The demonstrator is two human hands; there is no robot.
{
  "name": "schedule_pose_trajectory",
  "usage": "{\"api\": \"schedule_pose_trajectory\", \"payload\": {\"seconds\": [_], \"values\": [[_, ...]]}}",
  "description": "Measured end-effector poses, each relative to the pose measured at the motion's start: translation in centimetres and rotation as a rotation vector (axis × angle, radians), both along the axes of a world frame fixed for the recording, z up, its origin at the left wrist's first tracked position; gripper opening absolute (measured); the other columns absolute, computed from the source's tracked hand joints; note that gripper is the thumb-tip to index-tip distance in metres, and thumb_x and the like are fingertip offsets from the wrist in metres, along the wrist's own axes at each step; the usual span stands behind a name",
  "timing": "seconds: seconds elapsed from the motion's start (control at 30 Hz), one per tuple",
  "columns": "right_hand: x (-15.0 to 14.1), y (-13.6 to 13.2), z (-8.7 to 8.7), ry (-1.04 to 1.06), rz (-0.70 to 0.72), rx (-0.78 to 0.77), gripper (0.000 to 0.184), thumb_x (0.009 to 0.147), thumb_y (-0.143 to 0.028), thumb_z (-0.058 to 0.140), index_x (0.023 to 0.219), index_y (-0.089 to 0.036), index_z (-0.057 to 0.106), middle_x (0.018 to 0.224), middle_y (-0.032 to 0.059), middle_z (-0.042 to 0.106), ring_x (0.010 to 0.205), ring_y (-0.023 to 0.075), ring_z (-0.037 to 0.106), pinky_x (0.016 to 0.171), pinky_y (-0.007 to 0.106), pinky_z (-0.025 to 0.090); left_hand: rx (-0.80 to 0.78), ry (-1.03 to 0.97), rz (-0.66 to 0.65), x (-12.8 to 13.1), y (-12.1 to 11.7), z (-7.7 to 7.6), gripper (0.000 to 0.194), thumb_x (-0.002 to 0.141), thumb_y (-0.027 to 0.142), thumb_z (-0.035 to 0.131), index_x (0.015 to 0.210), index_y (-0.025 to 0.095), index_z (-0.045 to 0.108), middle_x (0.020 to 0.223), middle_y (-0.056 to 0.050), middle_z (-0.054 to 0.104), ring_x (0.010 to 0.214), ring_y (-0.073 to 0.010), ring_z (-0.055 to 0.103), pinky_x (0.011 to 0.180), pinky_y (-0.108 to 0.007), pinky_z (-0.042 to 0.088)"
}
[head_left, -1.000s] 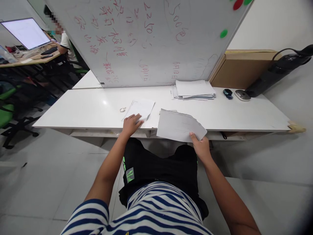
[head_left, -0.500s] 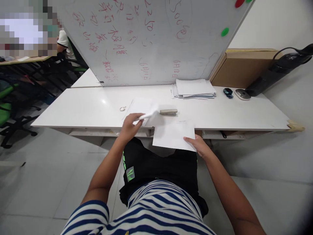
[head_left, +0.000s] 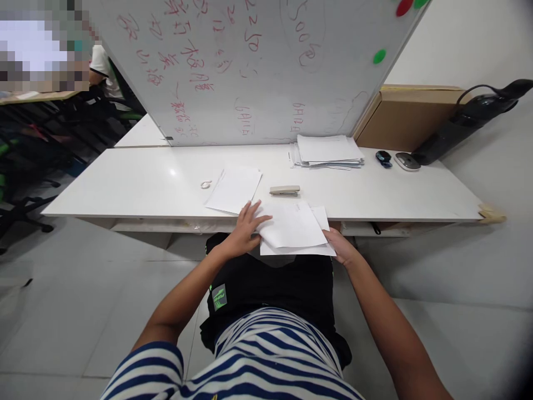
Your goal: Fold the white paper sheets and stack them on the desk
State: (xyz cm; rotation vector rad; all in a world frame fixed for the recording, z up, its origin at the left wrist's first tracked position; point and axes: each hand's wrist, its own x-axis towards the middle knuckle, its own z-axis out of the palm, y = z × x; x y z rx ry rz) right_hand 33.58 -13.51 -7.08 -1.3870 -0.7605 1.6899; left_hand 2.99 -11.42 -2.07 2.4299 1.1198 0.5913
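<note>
White paper sheets (head_left: pixel 293 225) overlap at the desk's front edge and jut out over my lap, the upper one lying askew on the lower. My left hand (head_left: pixel 246 229) rests on their left side with its fingers spread. At the right edge, my right hand (head_left: pixel 339 245) grips the sheets, thumb near the corner; its other fingers are hidden beneath. Just behind the sheets lies a beige stapler (head_left: pixel 285 191). More paper (head_left: pixel 235 189) lies flat on the desk beyond my left hand.
A whiteboard (head_left: pixel 266 72) stands along the back of the white desk (head_left: pixel 137 183). Toward the right are a paper stack (head_left: pixel 328 151), a watch (head_left: pixel 383 159), a mouse (head_left: pixel 408 161), a cardboard box (head_left: pixel 400 116) and a black bottle (head_left: pixel 458 128). A small white ring-shaped item (head_left: pixel 205 184) lies left.
My left hand has brought a sheet over to the right and laid it on the one in my right hand. Its fingers have gone from pinching to spread.
</note>
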Motion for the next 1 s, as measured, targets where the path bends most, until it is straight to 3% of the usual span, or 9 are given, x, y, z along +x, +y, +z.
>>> {"api": "schedule_pose_trajectory", "payload": {"seconds": [0.07, 0.17, 0.3, 0.37, 0.43, 0.6, 0.8, 0.9, 1.0], "values": [[0.0, -0.3, 0.1, 0.000, -0.017, 0.009, 0.038, 0.067, -0.036, 0.074, 0.096, -0.012, 0.072, 0.091, 0.0102, 0.074, 0.074, 0.0248, 0.070, 0.062, 0.030, 0.055, -0.082, -0.165, 0.112, -0.6, -1.3, -0.7, 0.061, 0.080, 0.018, 0.056, 0.138, 0.026, 0.037, 0.158, -0.008, 0.007, 0.145, -0.0302, 0.001, 0.114, -0.052, 0.017], [0.1, -0.4, -0.4, -0.005, -0.041, 0.033, 0.037, 0.067, -0.038, 0.072, 0.094, -0.013, 0.072, 0.090, 0.0093, 0.074, 0.074, 0.0248, 0.070, 0.061, 0.031, 0.055, -0.316, -0.550, 0.288, -0.8, -3.6, -2.7, 0.060, 0.083, 0.025, 0.053, 0.138, 0.030, 0.030, 0.156, -0.008, 0.017, 0.142, -0.0258, 0.020, 0.109, -0.047, 0.032], [0.2, -0.3, -1.6, 0.022, -0.035, 0.037, 0.033, 0.064, -0.034, 0.074, 0.091, -0.015, 0.072, 0.089, 0.0078, 0.074, 0.073, 0.0235, 0.070, 0.061, 0.030, 0.055, -0.788, -1.020, 0.434, 0.0, -4.8, -4.9, 0.046, 0.090, 0.044, 0.041, 0.133, 0.027, 0.039, 0.142, -0.012, 0.045, 0.124, -0.0260, 0.051, 0.094, -0.047, 0.048], [0.0, -0.2, -1.9, 0.013, -0.013, 0.036, 0.033, 0.064, -0.034, 0.074, 0.092, -0.015, 0.072, 0.089, 0.0073, 0.074, 0.073, 0.0235, 0.070, 0.062, 0.030, 0.055, -0.994, -1.105, 0.421, 0.6, -4.3, -5.2, 0.052, 0.091, 0.057, 0.036, 0.129, 0.023, 0.047, 0.129, -0.013, 0.057, 0.111, -0.0279, 0.060, 0.086, -0.046, 0.053], [-0.2, -0.3, -1.9, -0.013, 0.012, 0.049, 0.034, 0.064, -0.036, 0.074, 0.091, -0.015, 0.072, 0.088, 0.0073, 0.074, 0.075, 0.0245, 0.070, 0.065, 0.032, 0.055, -1.096, -1.110, 0.437, 0.9, -3.4, -5.3, 0.058, 0.087, 0.063, 0.044, 0.124, 0.020, 0.055, 0.118, -0.014, 0.064, 0.103, -0.0289, 0.064, 0.081, -0.043, 0.055], [-0.6, -0.6, -1.0, -0.026, 0.077, 0.079, 0.039, 0.064, -0.045, 0.074, 0.090, -0.015, 0.072, 0.088, 0.0077, 0.074, 0.083, 0.0273, 0.070, 0.076, 0.037, 0.055, -1.151, -0.992, 0.477, 1.6, -2.1, -6.0, 0.053, 0.073, 0.047, 0.073, 0.114, 0.015, 0.062, 0.112, -0.013, 0.068, 0.097, -0.0275, 0.066, 0.085, -0.041, 0.053], [-0.1, -0.7, -0.7, 0.089, 0.049, 0.060, 0.060, 0.078, -0.070, 0.049, 0.099, -0.018, 0.071, 0.098, 0.0108, 0.073, 0.094, 0.0275, 0.068, 0.081, 0.041, 0.054, -0.991, -0.856, 0.460, 3.1, -2.8, -6.8, 0.047, 0.074, 0.041, 0.073, 0.113, 0.018, 0.062, 0.116, -0.010, 0.067, 0.104, -0.0278, 0.063, 0.092, -0.044, 0.049], [0.2, -0.9, -1.0, -0.051, -0.002, 0.061, 0.051, 0.072, -0.060, 0.066, 0.097, -0.016, 0.070, 0.099, 0.0115, 0.072, 0.090, 0.0276, 0.069, 0.080, 0.041, 0.054, -0.844, -0.764, 0.463, 4.0, -3.0, -6.4, 0.045, 0.075, 0.035, 0.070, 0.116, 0.018, 0.059, 0.115, -0.010, 0.067, 0.106, -0.0274, 0.062, 0.091, -0.044, 0.049], [0.3, -0.8, -0.3, -0.233, -0.045, 0.171, 0.049, 0.067, -0.051, 0.075, 0.098, -0.014, 0.070, 0.100, 0.0119, 0.072, 0.091, 0.0292, 0.068, 0.082, 0.043, 0.053, -0.664, -0.718, 0.445, 4.8, -2.4, -4.7, 0.043, 0.077, 0.031, 0.066, 0.117, 0.018, 0.057, 0.111, -0.009, 0.067, 0.104, -0.0252, 0.062, 0.090, -0.040, 0.048]]}}
